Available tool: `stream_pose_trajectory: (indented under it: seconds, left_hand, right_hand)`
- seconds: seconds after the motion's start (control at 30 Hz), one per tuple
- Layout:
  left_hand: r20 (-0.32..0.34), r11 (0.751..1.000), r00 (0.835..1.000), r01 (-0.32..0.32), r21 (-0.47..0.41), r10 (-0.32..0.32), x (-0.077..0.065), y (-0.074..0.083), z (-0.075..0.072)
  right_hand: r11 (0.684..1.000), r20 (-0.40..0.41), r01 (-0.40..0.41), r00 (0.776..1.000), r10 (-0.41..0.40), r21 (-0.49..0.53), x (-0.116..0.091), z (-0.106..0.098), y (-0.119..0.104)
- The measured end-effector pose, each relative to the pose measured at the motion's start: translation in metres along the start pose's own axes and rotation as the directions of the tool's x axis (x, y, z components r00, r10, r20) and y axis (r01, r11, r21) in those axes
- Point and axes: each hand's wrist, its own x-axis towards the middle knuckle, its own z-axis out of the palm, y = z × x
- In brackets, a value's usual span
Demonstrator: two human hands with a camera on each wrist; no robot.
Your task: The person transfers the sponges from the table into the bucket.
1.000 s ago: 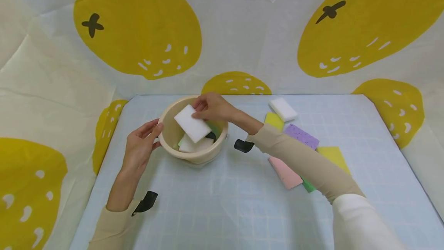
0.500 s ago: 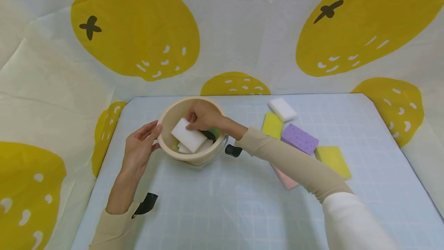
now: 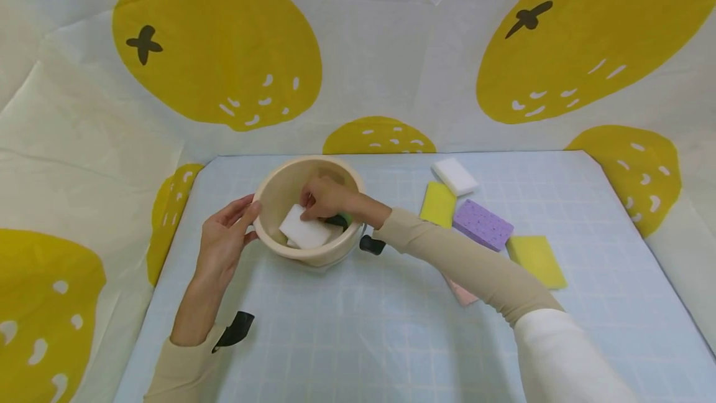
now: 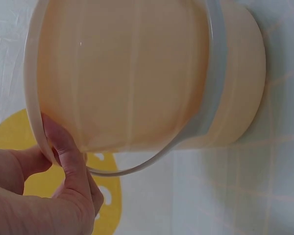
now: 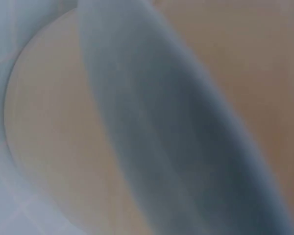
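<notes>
A cream bucket (image 3: 321, 258) stands at the back left of the table. My left hand (image 3: 220, 238) pinches its left rim, thumb on one side and fingers on the other, as the left wrist view shows. Down inside the bucket, my right hand (image 3: 329, 196) holds a white sponge (image 3: 304, 230) by its upper edge. That sponge lies low, over other pieces; a dark piece (image 3: 337, 221) and some green show beside it. A pale grey handle (image 4: 216, 63) hangs around the bucket's outside. In the right wrist view the handle (image 5: 161, 122) hides the right hand.
To the right lie a white sponge (image 3: 455, 176), a yellow sponge (image 3: 439, 205), a purple sponge (image 3: 483, 224) and another yellow sponge (image 3: 537, 261). A pink sponge (image 3: 461, 292) is mostly behind the right sleeve (image 3: 470, 260). Patterned cloth (image 3: 386, 48) rises behind the table.
My right hand has lowered the white sponge from near the bucket's rim down onto the pieces inside. The left hand keeps its place on the rim.
</notes>
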Motion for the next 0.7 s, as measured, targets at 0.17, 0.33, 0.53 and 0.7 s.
stream_pose_trajectory:
  seconds: [0.17, 0.33, 0.53, 0.7]
  left_hand:
    - [-0.001, 1.0, 1.0, -0.004, -0.017, 0.004, -0.001, -0.001, 0.0]
    - [-0.01, 1.0, 1.0, -0.014, 0.0, 0.014, -0.002, 0.0, 0.0]
    - [-0.02, 1.0, 1.0, -0.009, 0.006, 0.009, -0.001, -0.001, 0.001]
    - [-0.02, 1.0, 1.0, -0.011, 0.024, 0.011, -0.002, 0.0, 0.001]
  right_hand:
    - [1.0, 0.012, 0.007, 1.0, -0.007, -0.024, -0.003, -0.001, -0.002]
    - [0.995, -0.012, 0.044, 0.999, -0.046, -0.091, -0.008, -0.007, -0.004]
    - [0.976, -0.044, 0.191, 0.98, -0.196, -0.11, -0.014, -0.014, 0.001]
    - [0.97, -0.093, 0.239, 0.966, -0.242, -0.045, -0.024, -0.018, 0.004]
